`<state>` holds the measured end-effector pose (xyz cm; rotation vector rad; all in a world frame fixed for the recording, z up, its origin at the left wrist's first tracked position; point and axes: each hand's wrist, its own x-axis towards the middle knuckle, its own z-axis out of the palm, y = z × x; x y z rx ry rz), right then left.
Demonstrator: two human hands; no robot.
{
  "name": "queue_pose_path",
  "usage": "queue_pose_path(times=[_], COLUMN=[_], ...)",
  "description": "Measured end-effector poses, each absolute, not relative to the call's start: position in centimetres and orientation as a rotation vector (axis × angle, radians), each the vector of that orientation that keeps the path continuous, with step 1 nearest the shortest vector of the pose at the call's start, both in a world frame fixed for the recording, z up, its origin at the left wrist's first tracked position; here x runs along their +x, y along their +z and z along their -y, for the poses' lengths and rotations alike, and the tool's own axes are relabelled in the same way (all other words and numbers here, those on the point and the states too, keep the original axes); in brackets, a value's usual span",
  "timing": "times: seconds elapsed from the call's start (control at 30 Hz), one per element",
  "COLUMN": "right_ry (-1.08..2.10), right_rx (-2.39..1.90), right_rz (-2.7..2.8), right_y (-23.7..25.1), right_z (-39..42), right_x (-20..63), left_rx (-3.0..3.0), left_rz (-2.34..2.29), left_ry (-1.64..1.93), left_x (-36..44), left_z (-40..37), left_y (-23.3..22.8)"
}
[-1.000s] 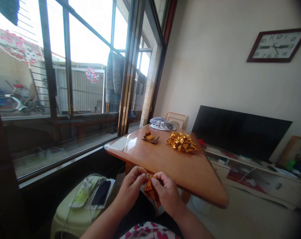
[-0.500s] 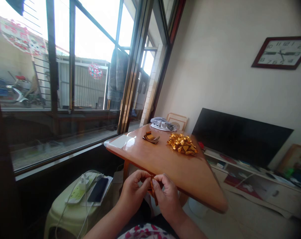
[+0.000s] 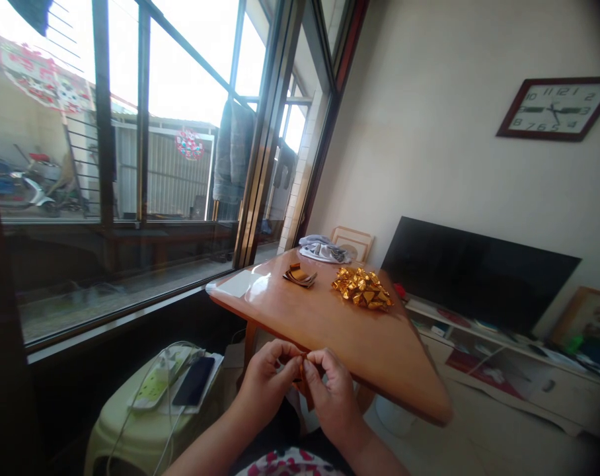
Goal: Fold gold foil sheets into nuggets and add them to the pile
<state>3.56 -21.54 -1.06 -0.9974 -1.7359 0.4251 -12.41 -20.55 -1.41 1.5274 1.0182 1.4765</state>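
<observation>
We hold a small folded piece of gold paper (image 3: 304,382) between both hands, just below the near edge of the surface (image 3: 330,324). Our left hand (image 3: 265,383) pinches it from the left and our right hand (image 3: 332,391) from the right, fingers (image 3: 286,354) curled narrow and closed on the paper, thumbs nearly meeting over it. Most of the paper is hidden behind them (only an orange-brown edge shows).

No container is in view. The nearest thing that carries others is a pale green stool (image 3: 146,433) to our left, which bears a power strip (image 3: 154,390) with white cables and a dark phone (image 3: 193,390) lying beside it.

On the surface, a glossy orange-brown tabletop, a heap of shiny gold folded pieces (image 3: 362,288) sits toward the far right, and a small stack of flat brown sheets (image 3: 299,275) lies just left of it, apart from it. A white sheet (image 3: 236,284) lies near the left corner, and a bundle of grey-white cloth (image 3: 322,248) rests at the far end.

A dark TV screen (image 3: 478,274) stands on a low white cabinet (image 3: 508,377) to the right. A framed clock (image 3: 556,108) hangs on the wall above. Tall windows (image 3: 131,132) fill the left side, with clothing hanging outside.
</observation>
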Motion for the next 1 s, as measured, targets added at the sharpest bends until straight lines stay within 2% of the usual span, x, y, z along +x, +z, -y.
queue_pose_path(times=[0.33, 0.7, 1.0], right_ry=[0.424, 0.277, 0.167], right_rx=[-1.011, -1.036, -1.053], right_rz=[1.738, 1.762, 1.798], right_y=[-0.91, -1.68, -1.81], right_z=[21.63, 21.08, 20.93], right_x=[3.47, 3.43, 3.36], left_rx=[1.320, 2.010, 2.105], left_rz=[-0.824, -1.281, -1.403], left_ry=[1.391, 1.600, 1.569], left_x=[-12.19, -12.56, -12.31], left_z=[20.75, 21.03, 21.19], left_y=[-0.98, -0.71, -0.49])
